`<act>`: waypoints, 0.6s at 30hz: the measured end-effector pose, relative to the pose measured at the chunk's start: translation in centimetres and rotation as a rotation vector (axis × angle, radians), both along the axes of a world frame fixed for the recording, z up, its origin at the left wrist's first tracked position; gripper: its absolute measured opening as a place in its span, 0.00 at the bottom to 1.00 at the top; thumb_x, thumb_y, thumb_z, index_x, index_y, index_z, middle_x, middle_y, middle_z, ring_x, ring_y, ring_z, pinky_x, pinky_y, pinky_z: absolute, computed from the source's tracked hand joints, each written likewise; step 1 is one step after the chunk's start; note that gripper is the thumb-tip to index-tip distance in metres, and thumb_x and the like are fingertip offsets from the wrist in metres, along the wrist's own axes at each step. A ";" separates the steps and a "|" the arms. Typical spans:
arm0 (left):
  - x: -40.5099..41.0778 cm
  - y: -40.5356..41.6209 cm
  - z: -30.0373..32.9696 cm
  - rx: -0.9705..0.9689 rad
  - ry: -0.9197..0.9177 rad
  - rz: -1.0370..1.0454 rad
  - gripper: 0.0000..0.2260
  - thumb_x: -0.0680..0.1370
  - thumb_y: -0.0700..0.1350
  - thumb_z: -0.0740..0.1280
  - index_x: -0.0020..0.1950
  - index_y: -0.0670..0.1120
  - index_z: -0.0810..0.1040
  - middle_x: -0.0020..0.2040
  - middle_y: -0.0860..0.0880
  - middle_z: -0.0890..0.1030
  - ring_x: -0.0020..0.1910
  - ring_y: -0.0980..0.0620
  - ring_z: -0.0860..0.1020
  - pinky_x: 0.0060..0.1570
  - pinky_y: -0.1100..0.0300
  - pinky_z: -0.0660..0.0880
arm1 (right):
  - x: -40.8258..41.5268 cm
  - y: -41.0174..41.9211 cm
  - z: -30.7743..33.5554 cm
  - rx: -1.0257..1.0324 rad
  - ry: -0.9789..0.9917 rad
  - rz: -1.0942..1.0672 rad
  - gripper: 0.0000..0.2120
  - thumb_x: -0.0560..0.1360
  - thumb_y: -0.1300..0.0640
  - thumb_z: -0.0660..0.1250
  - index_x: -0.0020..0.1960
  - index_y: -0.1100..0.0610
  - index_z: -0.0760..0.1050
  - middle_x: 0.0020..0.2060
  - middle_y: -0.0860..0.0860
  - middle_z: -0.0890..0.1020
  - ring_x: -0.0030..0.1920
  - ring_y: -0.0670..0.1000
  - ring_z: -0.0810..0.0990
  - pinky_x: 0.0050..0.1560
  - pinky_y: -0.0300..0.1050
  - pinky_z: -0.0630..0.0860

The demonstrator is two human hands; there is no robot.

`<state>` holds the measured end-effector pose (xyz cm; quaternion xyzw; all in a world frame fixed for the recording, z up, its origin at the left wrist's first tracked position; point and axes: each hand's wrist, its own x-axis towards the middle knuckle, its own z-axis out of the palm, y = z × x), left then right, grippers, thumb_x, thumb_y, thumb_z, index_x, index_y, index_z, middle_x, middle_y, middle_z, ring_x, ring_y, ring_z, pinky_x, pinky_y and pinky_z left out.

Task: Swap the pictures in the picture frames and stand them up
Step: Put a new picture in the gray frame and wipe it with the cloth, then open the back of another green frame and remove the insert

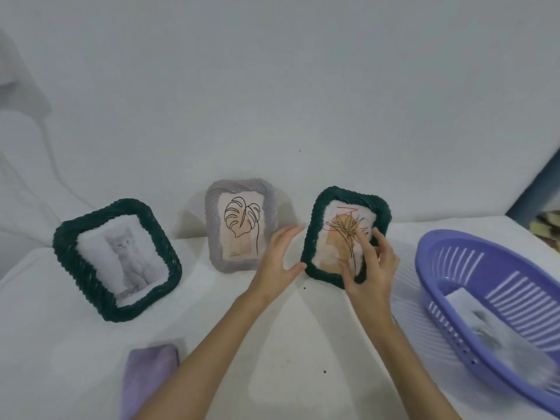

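Three woven picture frames stand on the white table [75,353] against the wall. The left dark green frame [72,268] shows a grey cat. A grey frame [212,237] in the middle holds a leaf line drawing. The right dark green frame [315,231] holds a brown plant drawing with red lines. My left hand [278,256] is at this frame's left side, fingers straight and thumb touching its lower left corner. My right hand [372,268] holds its lower right corner, with bent fingers over the picture and right rim and the thumb on the bottom rim.
A purple slotted plastic basket [448,286] sits at the right with a blurred printed sheet [485,322] inside. A folded purple cloth [148,374] lies near the front edge. The wall runs close behind the frames. A dark gap shows at the far right.
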<state>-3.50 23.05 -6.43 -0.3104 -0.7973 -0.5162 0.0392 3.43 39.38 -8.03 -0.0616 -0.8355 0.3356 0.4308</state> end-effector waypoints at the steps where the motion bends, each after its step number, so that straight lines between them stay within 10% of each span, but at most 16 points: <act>1: -0.1 1.1 0.2 0.007 -0.057 -0.021 0.33 0.71 0.36 0.71 0.68 0.57 0.61 0.65 0.56 0.66 0.65 0.58 0.65 0.68 0.60 0.62 | 0.2 0.7 -0.2 0.005 -0.015 -0.038 0.33 0.69 0.66 0.72 0.69 0.47 0.64 0.70 0.55 0.61 0.63 0.52 0.63 0.63 0.42 0.64; 4: -0.8 3.5 0.4 0.022 -0.229 -0.056 0.38 0.71 0.34 0.70 0.74 0.54 0.55 0.70 0.56 0.63 0.69 0.55 0.62 0.66 0.66 0.59 | 0.1 2.4 -0.2 -0.096 -0.210 -0.062 0.38 0.71 0.64 0.70 0.72 0.43 0.56 0.71 0.55 0.60 0.66 0.54 0.59 0.66 0.51 0.60; 10: -0.7 3.8 0.4 0.042 -0.309 0.023 0.43 0.70 0.29 0.70 0.75 0.54 0.52 0.66 0.45 0.71 0.60 0.52 0.70 0.48 0.79 0.69 | 0.4 4.0 0.5 -0.280 -0.337 0.113 0.42 0.72 0.65 0.68 0.72 0.37 0.48 0.46 0.54 0.74 0.51 0.52 0.67 0.48 0.38 0.66; 18: 4.2 -3.4 1.6 0.284 -0.340 0.045 0.41 0.66 0.31 0.74 0.69 0.59 0.61 0.57 0.48 0.76 0.55 0.53 0.79 0.52 0.61 0.78 | 2.4 1.8 2.1 -0.269 -0.337 0.371 0.43 0.69 0.62 0.72 0.68 0.32 0.50 0.50 0.45 0.78 0.48 0.50 0.74 0.38 0.27 0.68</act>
